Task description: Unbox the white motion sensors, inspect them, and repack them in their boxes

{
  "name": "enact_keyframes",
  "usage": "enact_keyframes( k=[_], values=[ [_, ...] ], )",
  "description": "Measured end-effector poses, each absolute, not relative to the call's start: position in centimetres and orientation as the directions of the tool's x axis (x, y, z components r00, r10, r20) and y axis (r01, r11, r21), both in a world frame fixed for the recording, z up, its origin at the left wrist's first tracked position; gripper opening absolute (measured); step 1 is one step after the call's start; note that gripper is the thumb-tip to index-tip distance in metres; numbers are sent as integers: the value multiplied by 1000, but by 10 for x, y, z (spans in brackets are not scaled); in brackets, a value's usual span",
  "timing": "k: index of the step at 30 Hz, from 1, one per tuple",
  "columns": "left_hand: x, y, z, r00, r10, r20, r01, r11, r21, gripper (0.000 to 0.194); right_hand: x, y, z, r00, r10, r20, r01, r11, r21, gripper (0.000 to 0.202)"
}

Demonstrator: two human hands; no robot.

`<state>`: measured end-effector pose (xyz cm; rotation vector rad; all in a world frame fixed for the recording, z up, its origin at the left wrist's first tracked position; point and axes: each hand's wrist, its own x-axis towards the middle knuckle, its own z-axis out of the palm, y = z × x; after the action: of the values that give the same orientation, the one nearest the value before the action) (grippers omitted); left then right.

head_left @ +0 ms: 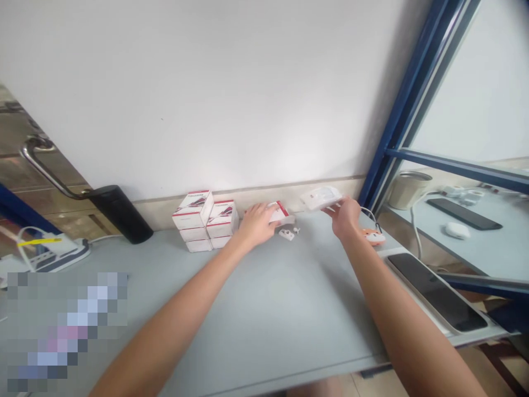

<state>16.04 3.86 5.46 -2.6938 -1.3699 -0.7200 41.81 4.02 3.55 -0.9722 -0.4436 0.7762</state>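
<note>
My left hand is closed over a small white box with a red edge, its thumb along the near side. Part of that box is hidden under my fingers. Held up at the right, a white, partly see-through plastic package rests in my right hand, the fingers beneath it. Its contents are too blurred to make out. Just below the box lies a small white piece with a dark mark. Left of my left hand, several white-and-red boxes are stacked in two columns against the wall.
A black cylinder stands at the left, near a power strip. On the right are an orange-and-white object with a cable and a dark-screened phone-like device. A blue frame rises beside the grey table.
</note>
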Motion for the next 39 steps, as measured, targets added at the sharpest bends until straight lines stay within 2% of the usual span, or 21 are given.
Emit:
enact_keyframes(
  k=[4,7,8,9,10,11,12,13,16,18,20,24,28,30,33,35,37,38,39],
  values=[
    [159,51,36,559,724,405,713,-669,212,40,416,39,37,631,775,42,-353,335,-873,16],
    [148,31,28,529,696,485,661,-697,279,40,404,35,39,572,817,70,-336,311,-889,16],
    [145,19,27,431,722,541,587,-680,440,39,396,32,40,539,839,78,-334,298,-894,16],
    [140,7,26,292,795,532,474,-604,641,40,387,29,40,498,863,84,-334,280,-900,15],
    [136,-6,27,183,887,423,318,-461,829,45,377,24,41,450,889,88,-337,260,-905,14],
    [132,-19,28,199,950,239,142,-269,953,51,365,18,43,388,917,91,-341,235,-910,14],
    [127,-31,29,292,955,62,-22,-58,998,57,353,11,44,317,944,93,-343,206,-916,14],
    [122,-42,30,382,923,-56,-150,121,981,60,341,3,47,238,966,97,-336,176,-925,15],
    [108,-64,28,487,856,-171,-374,381,846,49,311,-22,56,-31,984,174,-132,168,-977,22],
    [100,-69,23,494,836,-240,-451,482,751,38,302,-36,63,-81,966,247,23,249,-968,28],
    [95,-70,16,501,815,-292,-499,548,672,33,300,-45,69,-62,945,321,46,324,-945,30],
    [91,-67,10,580,772,-261,-546,606,578,34,303,-55,84,74,920,384,-39,388,-921,25],
    [88,-65,11,632,743,-219,-552,630,545,42,303,-57,108,3,928,373,-18,373,-928,28],
    [85,-63,12,626,752,-208,-557,618,555,43,304,-46,122,-8,909,416,-28,416,-909,29],
    [82,-59,13,578,795,-184,-590,563,578,37,309,-11,128,173,829,532,-54,548,-835,25],
    [79,-58,13,555,819,-148,-609,521,599,37,311,18,116,326,778,537,-35,577,-816,24],
    [78,-57,14,549,828,-116,-610,492,621,40,310,44,92,408,811,419,99,417,-903,24],
    [77,-57,15,547,829,-112,-609,486,627,40,309,53,78,408,837,365,237,289,-928,25],
    [77,-57,15,545,830,-120,-605,488,629,40,308,60,65,391,856,337,403,170,-899,29]
  ],
)
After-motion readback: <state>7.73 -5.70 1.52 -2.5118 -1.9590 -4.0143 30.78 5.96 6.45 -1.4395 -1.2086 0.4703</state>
